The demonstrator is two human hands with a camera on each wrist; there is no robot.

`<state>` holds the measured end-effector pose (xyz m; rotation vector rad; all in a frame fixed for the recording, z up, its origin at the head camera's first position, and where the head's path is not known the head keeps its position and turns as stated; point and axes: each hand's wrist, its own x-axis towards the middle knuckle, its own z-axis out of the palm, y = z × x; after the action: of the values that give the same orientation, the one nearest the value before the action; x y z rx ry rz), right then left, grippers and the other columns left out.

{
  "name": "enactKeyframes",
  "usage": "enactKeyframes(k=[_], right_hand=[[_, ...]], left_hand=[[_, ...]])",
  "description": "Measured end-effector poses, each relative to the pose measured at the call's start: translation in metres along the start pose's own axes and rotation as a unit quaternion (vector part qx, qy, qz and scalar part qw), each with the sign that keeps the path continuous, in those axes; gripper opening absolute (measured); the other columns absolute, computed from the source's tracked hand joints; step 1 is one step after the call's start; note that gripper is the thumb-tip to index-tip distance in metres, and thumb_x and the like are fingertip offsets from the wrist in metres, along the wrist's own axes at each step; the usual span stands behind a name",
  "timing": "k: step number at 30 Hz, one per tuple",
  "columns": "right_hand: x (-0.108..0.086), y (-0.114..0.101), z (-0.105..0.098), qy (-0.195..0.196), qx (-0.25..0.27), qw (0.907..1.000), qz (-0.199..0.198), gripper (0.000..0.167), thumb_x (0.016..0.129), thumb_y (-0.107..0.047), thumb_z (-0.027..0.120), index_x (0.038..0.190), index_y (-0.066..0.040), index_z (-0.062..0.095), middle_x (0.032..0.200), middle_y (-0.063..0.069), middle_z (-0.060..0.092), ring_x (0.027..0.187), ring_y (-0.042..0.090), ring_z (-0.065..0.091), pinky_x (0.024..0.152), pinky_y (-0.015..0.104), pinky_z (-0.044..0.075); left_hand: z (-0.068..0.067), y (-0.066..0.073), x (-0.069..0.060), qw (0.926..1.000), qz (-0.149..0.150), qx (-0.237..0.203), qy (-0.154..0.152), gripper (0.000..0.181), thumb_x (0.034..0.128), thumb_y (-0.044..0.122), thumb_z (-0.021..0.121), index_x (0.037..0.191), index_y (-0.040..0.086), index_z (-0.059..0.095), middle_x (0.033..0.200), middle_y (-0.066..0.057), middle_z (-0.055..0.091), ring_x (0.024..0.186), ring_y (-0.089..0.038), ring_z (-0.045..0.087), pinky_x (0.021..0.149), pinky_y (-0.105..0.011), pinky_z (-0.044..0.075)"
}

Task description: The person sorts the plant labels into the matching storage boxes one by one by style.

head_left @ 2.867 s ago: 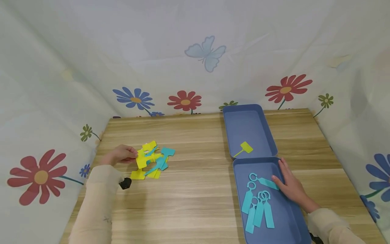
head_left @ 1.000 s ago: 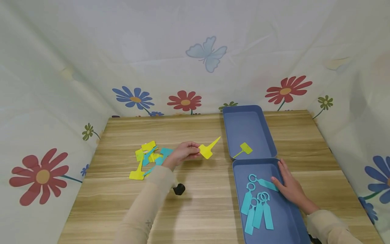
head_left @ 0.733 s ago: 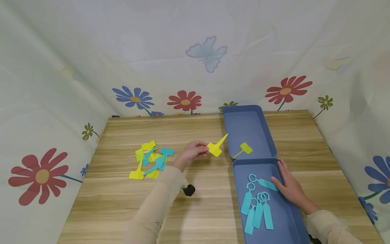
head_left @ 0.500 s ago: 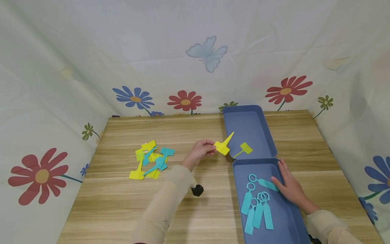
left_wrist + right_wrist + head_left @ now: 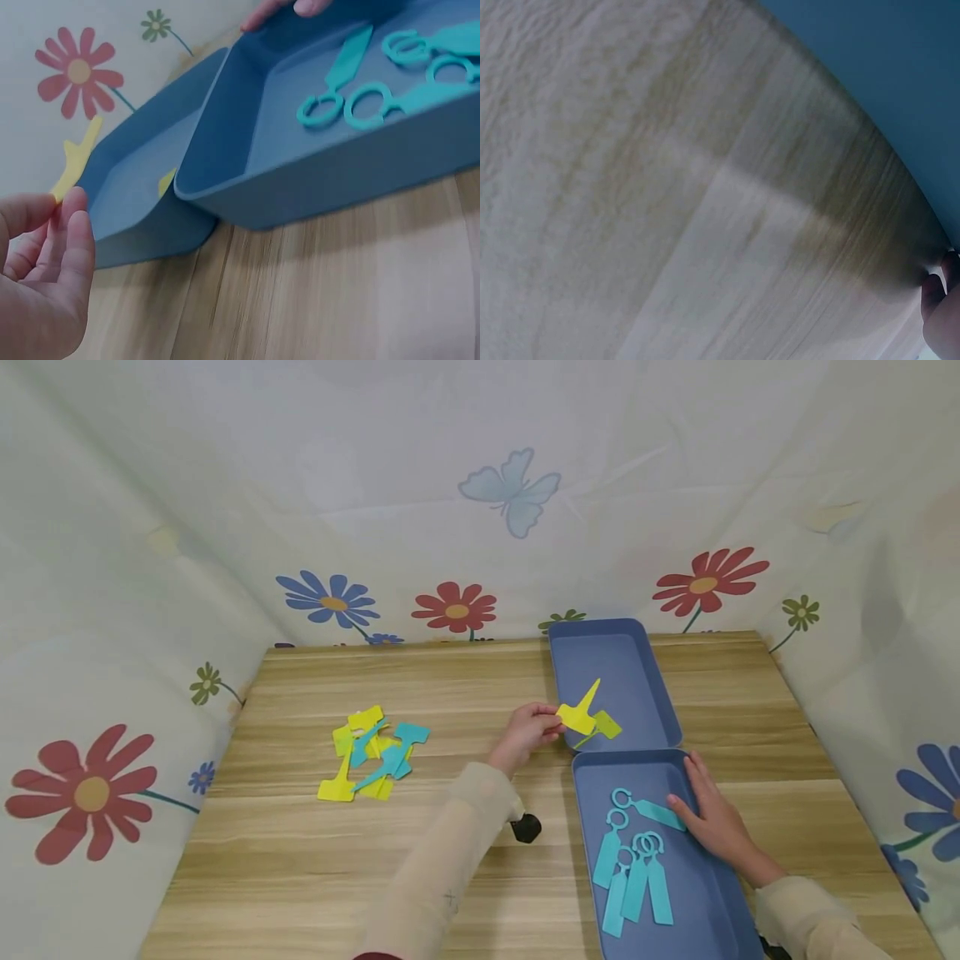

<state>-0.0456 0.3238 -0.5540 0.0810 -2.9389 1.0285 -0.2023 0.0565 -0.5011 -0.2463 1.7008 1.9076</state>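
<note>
My left hand (image 5: 528,735) pinches a yellow T-shaped plant label (image 5: 577,719) between thumb and fingers. In the head view the label appears over the far blue tray (image 5: 637,681), its pointed stem facing away. A second yellow plant label (image 5: 609,725) lies in that tray, partly covered by the held one. My right hand (image 5: 716,818) holds the near blue tray (image 5: 723,910) at its right wall, thumb inside the rim. Several turquoise hook tags (image 5: 637,885) lie in the near tray. In the right wrist view, only fingertips (image 5: 932,294) show beside the tray's outer wall.
On the left of the wooden table (image 5: 300,860) lies a loose pile of yellow and turquoise T-shaped labels (image 5: 390,760). The two trays touch end to end. A flowered white curtain (image 5: 420,485) surrounds the table at the back and sides.
My left hand has picked a yellow plant label from the pile and carried it right, to over the far tray. My right hand stays at the near tray.
</note>
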Motion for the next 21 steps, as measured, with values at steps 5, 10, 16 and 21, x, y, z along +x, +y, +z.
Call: enactKeyframes(k=[5, 10, 16, 21], right_hand=[[0.0, 0.001, 0.001, 0.003, -0.001, 1.0, -0.001, 0.072, 0.087, -0.028, 0.053, 0.141, -0.003, 0.012, 0.147, 0.02, 0.008, 0.129, 0.045, 0.018, 0.088, 0.065, 0.025], [0.0, 0.001, 0.002, 0.007, -0.004, 1.0, -0.002, 0.072, 0.087, -0.028, 0.053, 0.141, -0.003, 0.013, 0.146, 0.02, 0.009, 0.128, 0.046, 0.019, 0.088, 0.065, 0.026], [0.0, 0.0, 0.001, 0.007, -0.005, 1.0, -0.001, 0.071, 0.087, -0.028, 0.052, 0.141, -0.003, 0.012, 0.147, 0.02, 0.009, 0.127, 0.046, 0.021, 0.087, 0.065, 0.026], [0.0, 0.0, 0.001, 0.006, -0.005, 1.0, 0.001, 0.071, 0.087, -0.028, 0.052, 0.141, -0.003, 0.012, 0.147, 0.019, 0.009, 0.127, 0.047, 0.021, 0.087, 0.066, 0.026]], left_hand=[[0.017, -0.008, 0.007, 0.9995, -0.003, -0.006, 0.03, 0.023, 0.0817, 0.001, 0.058, 0.104, -0.002, 0.055, 0.087, -0.009, 0.06, 0.076, -0.016, 0.063, 0.069, -0.023, 0.052], [0.022, -0.032, 0.036, 0.9991, 0.023, -0.013, 0.034, 0.017, 0.0786, 0.003, 0.063, 0.095, 0.002, 0.057, 0.087, -0.01, 0.061, 0.075, -0.018, 0.064, 0.069, -0.027, 0.053], [0.032, -0.026, 0.025, 0.9966, 0.013, 0.01, 0.081, 0.014, 0.0778, -0.002, 0.061, 0.092, -0.002, 0.059, 0.081, -0.01, 0.061, 0.067, -0.015, 0.062, 0.061, -0.023, 0.052], [0.039, -0.022, 0.016, 0.9898, 0.042, 0.06, 0.122, 0.01, 0.0759, -0.006, 0.059, 0.086, -0.004, 0.06, 0.07, -0.007, 0.058, 0.057, -0.011, 0.058, 0.047, -0.014, 0.045]])
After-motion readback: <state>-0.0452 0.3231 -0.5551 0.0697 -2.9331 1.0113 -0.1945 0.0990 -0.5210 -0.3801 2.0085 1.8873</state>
